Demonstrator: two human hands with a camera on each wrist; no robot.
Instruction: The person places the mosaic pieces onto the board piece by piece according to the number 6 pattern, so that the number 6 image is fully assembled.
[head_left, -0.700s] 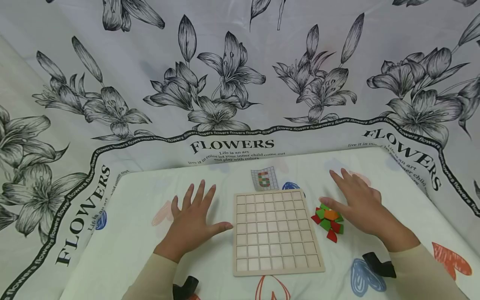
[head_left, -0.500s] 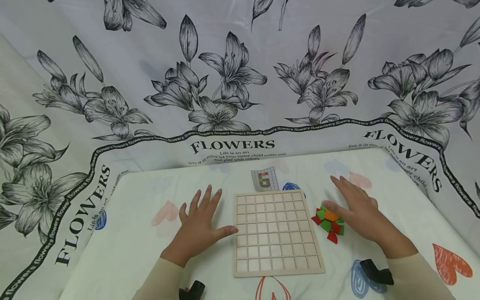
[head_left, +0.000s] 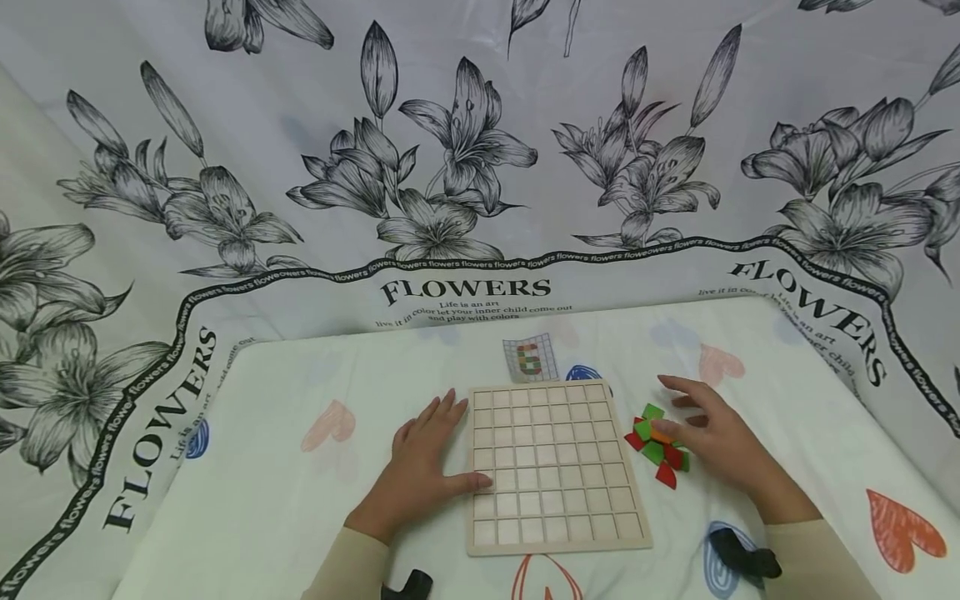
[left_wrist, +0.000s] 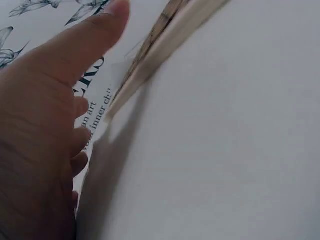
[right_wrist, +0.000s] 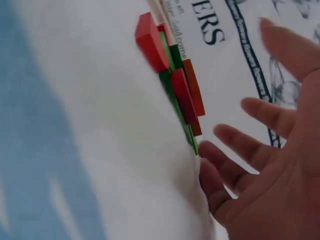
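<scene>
While left hand (head_left: 420, 468) and right hand (head_left: 718, 433) are spread, empty, a nudge could scatter pieces (head_left: 652, 452) right of the board (head_left: 558, 477).

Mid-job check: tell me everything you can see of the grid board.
The grid board looks like pale wood: a plain rim around rows of square, unfilled cells. It lies flat on the white cloth, left of the coloured tiles. The thumb of the left hand overlaps its left rim in the head view; contact is unclear.
</scene>
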